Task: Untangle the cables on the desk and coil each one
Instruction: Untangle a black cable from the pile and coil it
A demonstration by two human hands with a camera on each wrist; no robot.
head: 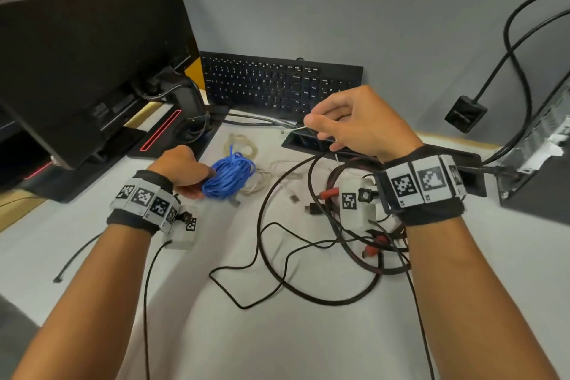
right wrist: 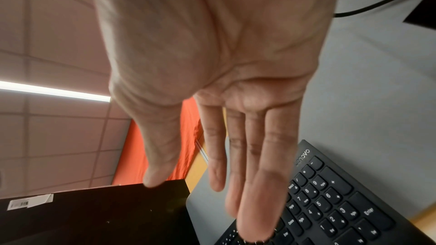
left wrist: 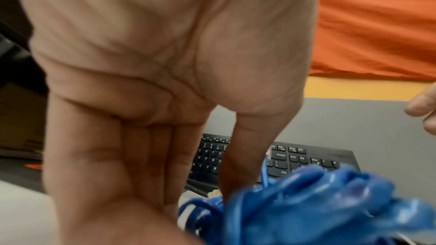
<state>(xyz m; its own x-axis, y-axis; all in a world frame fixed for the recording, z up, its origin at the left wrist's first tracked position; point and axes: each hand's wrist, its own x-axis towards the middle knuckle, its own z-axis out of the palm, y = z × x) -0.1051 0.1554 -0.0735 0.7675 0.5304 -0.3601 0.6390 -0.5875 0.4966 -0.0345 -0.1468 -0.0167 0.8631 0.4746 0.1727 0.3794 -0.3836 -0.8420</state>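
While the left hand (head: 185, 171) grips the coiled blue cable bundle (head: 229, 176) on the desk (head: 277, 333), the right hand (head: 357, 123), grip released and empty, hovers nearer the loose black cable tangle (head: 308, 256) below it.

Both forearms reach forward, bare, each wrist wrapped in a dark band carrying square black-and-white markers. The left hand (head: 182, 168) sits low and palm-down, well to the left of the other, its fingers (left wrist: 113, 156) lying together and pointing downward, the thumb spread apart from them; fingers and thumb close on the blue cable coil (head: 229, 175) at its left edge. The right hand (head: 354, 123) is raised higher and farther forward, its back upward, wrist slightly bent. Its fingers (right wrist: 259, 165) stretch out nearly straight and close together, with the thumb held apart to the side; no firm grip shows.
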